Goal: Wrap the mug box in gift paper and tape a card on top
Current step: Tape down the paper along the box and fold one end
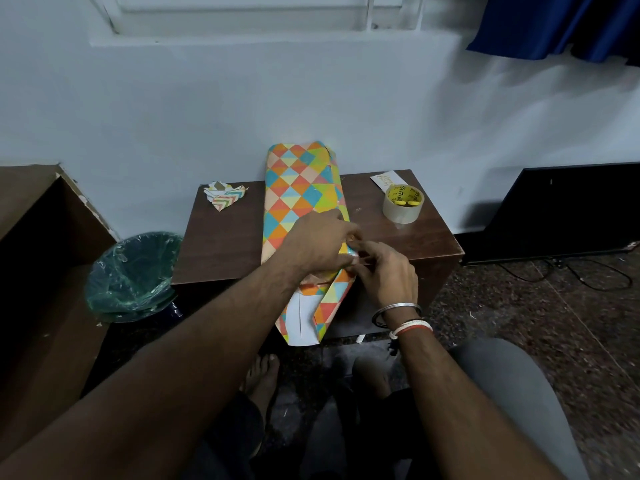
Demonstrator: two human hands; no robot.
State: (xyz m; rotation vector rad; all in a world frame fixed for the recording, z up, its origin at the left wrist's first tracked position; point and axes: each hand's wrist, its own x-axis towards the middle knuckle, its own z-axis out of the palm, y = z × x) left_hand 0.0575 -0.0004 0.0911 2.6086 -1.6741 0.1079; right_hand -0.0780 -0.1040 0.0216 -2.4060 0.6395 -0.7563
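Your left hand [318, 240] lies on top of the paper [298, 188], palm down. Its fingers are bent over the parcel's right edge and its thumb is tucked against the fold, so it grips the paper there. Your right hand [384, 271] meets it just to the right, fingertips touching those of the left. Its fingers and thumb are drawn together in a pinch on the same fold. You cannot tell whether a bit of tape sits in that pinch.

The paper is a long parcel of coloured triangles on the table [221, 244]. It runs from under your left hand away to the wall. On your side it hangs over the table's near edge below both hands, open at the end with its white inner face showing. The box is hidden inside it.

The tape [403, 204] stands on the table beyond your right hand and a little to its right, well apart from it. The card [382, 180] lies just behind the tape, partly hidden by it. Beyond your left hand and to its left lies a heart [225, 195] of patterned paper. A bin [135, 275] stands on the floor left of your left forearm.
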